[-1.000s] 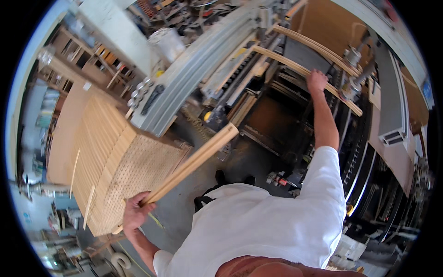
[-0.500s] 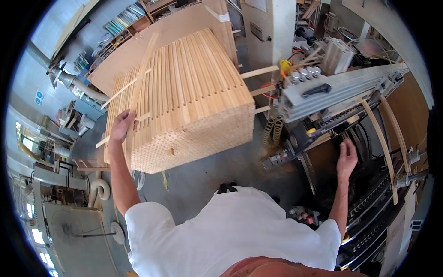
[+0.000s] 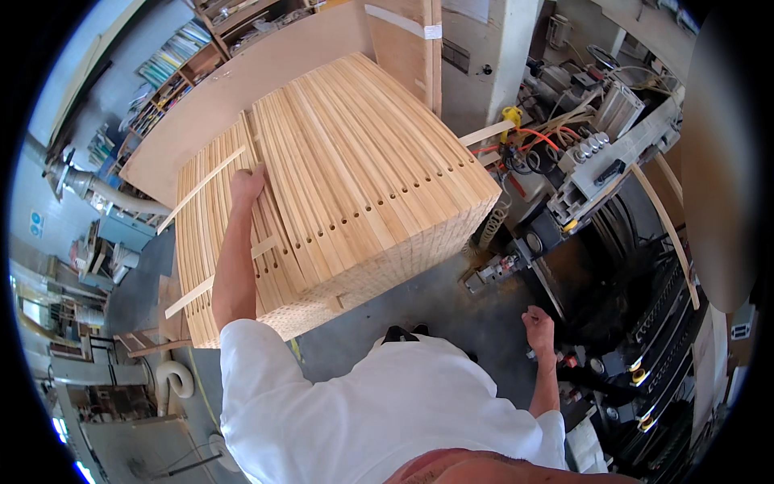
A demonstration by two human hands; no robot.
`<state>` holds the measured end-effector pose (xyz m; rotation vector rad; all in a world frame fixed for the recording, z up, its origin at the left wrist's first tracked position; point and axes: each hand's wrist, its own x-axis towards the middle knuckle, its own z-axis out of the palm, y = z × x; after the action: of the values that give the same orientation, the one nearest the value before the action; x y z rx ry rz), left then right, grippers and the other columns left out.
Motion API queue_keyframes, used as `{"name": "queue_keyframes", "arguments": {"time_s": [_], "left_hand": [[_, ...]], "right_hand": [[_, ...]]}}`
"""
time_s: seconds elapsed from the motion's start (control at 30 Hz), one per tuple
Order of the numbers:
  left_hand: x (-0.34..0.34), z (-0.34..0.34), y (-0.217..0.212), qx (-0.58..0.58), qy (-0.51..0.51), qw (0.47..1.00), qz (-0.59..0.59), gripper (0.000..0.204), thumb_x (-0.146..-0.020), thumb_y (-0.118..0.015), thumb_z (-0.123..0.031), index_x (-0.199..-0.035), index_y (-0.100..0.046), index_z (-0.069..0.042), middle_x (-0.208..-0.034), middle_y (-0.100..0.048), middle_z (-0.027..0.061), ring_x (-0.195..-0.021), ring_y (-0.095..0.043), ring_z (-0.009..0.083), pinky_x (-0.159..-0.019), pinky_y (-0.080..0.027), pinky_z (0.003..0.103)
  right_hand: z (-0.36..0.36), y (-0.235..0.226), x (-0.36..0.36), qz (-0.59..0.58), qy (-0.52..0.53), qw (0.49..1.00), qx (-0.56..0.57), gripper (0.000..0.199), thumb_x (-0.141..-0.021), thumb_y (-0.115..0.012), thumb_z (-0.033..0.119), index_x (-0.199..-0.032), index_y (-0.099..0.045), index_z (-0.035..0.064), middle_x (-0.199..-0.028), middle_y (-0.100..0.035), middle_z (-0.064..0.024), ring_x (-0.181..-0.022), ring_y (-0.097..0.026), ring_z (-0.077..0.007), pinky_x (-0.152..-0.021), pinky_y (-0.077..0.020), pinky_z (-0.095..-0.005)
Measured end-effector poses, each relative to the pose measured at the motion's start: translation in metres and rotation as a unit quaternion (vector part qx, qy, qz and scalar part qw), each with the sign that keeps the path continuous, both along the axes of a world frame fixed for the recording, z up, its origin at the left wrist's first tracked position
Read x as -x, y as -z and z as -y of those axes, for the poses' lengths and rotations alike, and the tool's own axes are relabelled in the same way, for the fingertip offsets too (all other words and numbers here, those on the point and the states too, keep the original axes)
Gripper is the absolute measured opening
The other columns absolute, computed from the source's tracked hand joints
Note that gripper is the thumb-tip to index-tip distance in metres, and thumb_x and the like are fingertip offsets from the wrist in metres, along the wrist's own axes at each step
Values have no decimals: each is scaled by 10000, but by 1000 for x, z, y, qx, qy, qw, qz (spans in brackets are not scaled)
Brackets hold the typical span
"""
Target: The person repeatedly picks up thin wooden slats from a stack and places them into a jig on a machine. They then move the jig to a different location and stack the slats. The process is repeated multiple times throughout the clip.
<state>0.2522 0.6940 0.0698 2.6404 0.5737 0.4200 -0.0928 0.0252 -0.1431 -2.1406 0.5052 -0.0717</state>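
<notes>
A large stack of pale wooden strips [image 3: 363, 153] fills the middle left, with a row of round holes near the strips' near ends. My left hand [image 3: 247, 184] is on top of it, fingers curled at the edge of a long wooden strip [image 3: 276, 222] lying among the others. Part of the grip is hidden by the hand itself. Thin cross slats [image 3: 201, 187] lie under or between the strips on the left. My right hand [image 3: 538, 329] hangs apart from the stack, fingers curled in, with nothing visible in it.
A machine with a grey metal beam [image 3: 597, 181], hoses and a coiled cable stands at the right. Curved wooden strips [image 3: 665, 230] rest on it. A large brown board [image 3: 169, 157] stands behind the stack, and a shelf [image 3: 201, 64] lies farther back.
The long strip under my left hand now lies along the stack instead of crossing over it at an angle. My right hand has moved left and nearer to me, its fingers curling in.
</notes>
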Motion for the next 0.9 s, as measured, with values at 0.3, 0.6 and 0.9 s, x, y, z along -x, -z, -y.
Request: {"name": "queue_keyframes", "arguments": {"time_s": [0.3, 0.6, 0.9], "left_hand": [[-28, -42, 30, -17, 65, 998, -17, 515, -885, -572, -427, -1129, -691, 11, -1087, -682, 280, -1079, -644, 402, -909, -503, 475], [159, 274, -67, 73, 452, 829, 322, 361, -1001, -567, -192, -1257, -590, 62, -1196, -656, 186, -1082, -630, 264, -940, -504, 360], [521, 552, 89, 56, 951, 299, -46, 501, -887, -679, -161, -1328, -515, 13, -1349, -521, 220, -1273, -480, 358, -1090, -362, 424]], "right_hand": [[-38, 43, 60, -24, -16, 996, 79, 355, -877, -698, 210, -1152, -663, -12, -997, -715, -195, -929, -697, -301, -820, -538, -369], [-97, 27, 194, -40, 200, 978, 40, 388, -883, -647, 264, -1204, -625, 45, -1163, -659, -183, -1117, -608, -361, -949, -494, -456], [-256, 28, 420, -23, 588, 806, -57, 373, -881, -654, 241, -1175, -638, 12, -1062, -693, -196, -1015, -653, -374, -885, -523, -451]]}}
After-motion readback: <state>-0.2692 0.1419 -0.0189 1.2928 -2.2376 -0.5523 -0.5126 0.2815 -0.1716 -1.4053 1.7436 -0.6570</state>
